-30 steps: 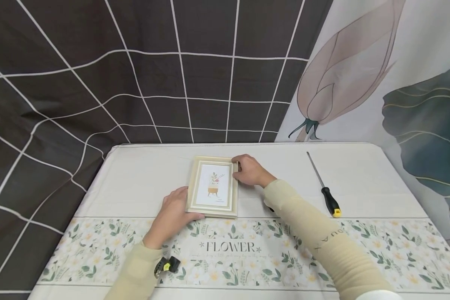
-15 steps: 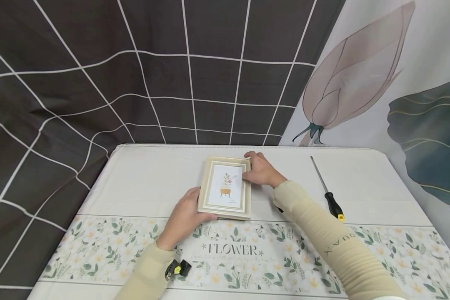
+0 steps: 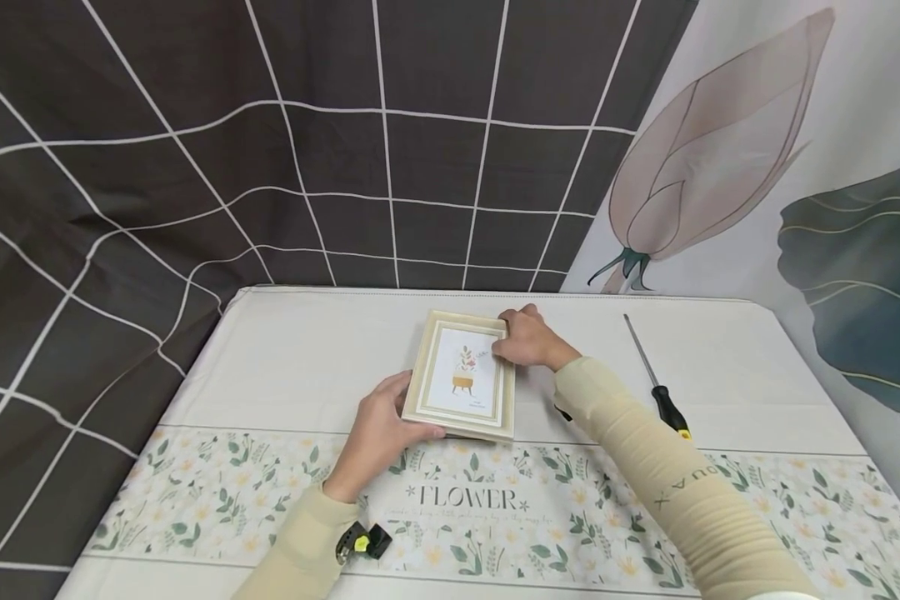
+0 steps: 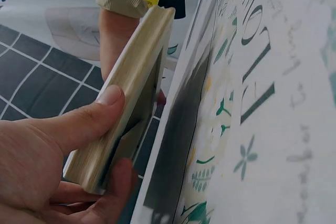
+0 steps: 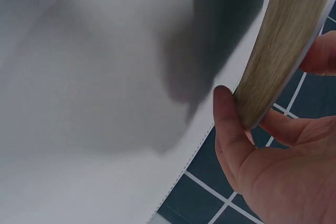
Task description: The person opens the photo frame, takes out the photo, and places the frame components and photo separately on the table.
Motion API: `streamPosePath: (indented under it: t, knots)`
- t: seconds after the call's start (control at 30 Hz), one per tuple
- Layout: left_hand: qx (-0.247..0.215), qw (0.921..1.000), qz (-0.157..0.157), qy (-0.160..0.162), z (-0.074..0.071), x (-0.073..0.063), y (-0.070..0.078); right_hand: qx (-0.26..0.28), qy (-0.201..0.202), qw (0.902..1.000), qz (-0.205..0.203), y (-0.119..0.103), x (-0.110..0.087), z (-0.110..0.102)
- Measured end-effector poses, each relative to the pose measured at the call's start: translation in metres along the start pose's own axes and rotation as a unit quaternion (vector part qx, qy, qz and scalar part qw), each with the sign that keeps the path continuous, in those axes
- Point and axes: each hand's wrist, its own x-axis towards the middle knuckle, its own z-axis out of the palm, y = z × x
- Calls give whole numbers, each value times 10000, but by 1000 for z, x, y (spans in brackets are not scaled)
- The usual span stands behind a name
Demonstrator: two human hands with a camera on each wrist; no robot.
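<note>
A cream picture frame [image 3: 462, 379] with a printed plant-pot picture faces up between both hands in the head view. My left hand [image 3: 381, 429] grips its near left corner, thumb [image 4: 107, 100] along the wood-grained edge and fingers [image 4: 118, 187] under the dark back in the left wrist view. At the far right corner my right hand [image 3: 532, 340] pinches the frame; the right wrist view has fingers on both sides of its brown edge [image 5: 291, 30]. The frame is held above the tabletop, its shadow falling on the white cloth. Its back is mostly hidden.
A long screwdriver [image 3: 669, 408] with a black and yellow handle lies to the right. Part of a small black object [image 3: 562, 412] shows beside the right sleeve. The white cloth [image 3: 307, 358] has a floral band at the front, and a dark gridded curtain [image 3: 435, 150] hangs behind.
Both hands have carried the picture frame a little to the right, and it is tilted slightly more. The view has also shifted a little; the screwdriver stays on the cloth.
</note>
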Motion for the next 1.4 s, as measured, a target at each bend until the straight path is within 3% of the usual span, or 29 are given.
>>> streamPosePath:
  t: [0.23,0.37,0.57,0.8,0.9,1.0,1.07,1.13,1.27,1.4]
  knots:
    - [-568,9980,-267,54,-1,1,1,88,-20,9999,72,-3,2,-1]
    - [-1437,9877,-614,-22,-2,1,1,181,-106,9997,89,-2,3,-2]
    - [-2865,9498,-1250,137,-2,2,1,321,-111,9993,147,2,4,-5]
    - [-3965,9048,-1551,73,4,0,4,484,-152,9986,156,1,3,-8]
    - [-4571,8753,-1581,30,7,-2,6,430,-161,9988,162,1,3,-8]
    - [-5206,8399,-1531,-91,10,-5,10,417,-153,9990,108,0,3,-8]
    - [-5460,8253,-1423,-204,12,-6,13,413,-141,9990,67,0,4,-8]
    - [-5615,8162,-1336,-267,14,-7,16,429,-100,9990,32,0,4,-8]
    - [-5661,8139,-1276,-282,18,-10,21,419,-16,9991,58,-2,3,-9]
    - [-5683,8104,-1413,-157,24,-13,24,335,1,9994,43,-5,2,-10]
